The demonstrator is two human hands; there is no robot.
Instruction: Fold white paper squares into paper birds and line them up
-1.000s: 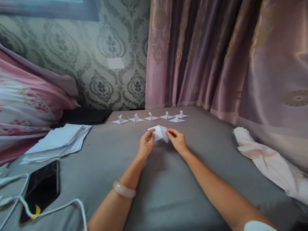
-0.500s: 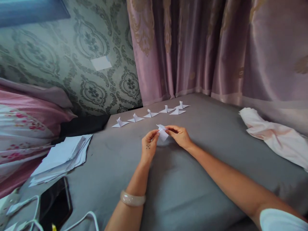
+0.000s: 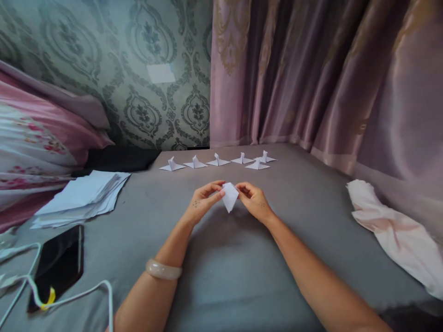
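Note:
A small piece of folded white paper (image 3: 230, 197), kite-shaped with its point downward, is held between my two hands above the grey cloth surface (image 3: 221, 286). My left hand (image 3: 205, 197) pinches its left edge with thumb and fingers. On the other side, my right hand (image 3: 255, 200) grips the upper right edge; its fingertips are partly hidden behind the paper. Beyond the hands stand several folded paper figures in a row, among them one at the left end (image 3: 172, 164) and one at the front right (image 3: 258, 164).
A stack of white paper (image 3: 83, 196) lies on the left. Nearer are a black phone (image 3: 58, 263) and a white cable (image 3: 83, 291) with a yellow tag. A pale pink cloth (image 3: 391, 230) lies at the right. Curtains (image 3: 297, 92) and a patterned wall (image 3: 145, 46) bound the back.
The folded paper has turned so a broad kite-shaped face shows with its tip down. My left hand has shifted left and tilted over. The camera view has swung, levelling the scene.

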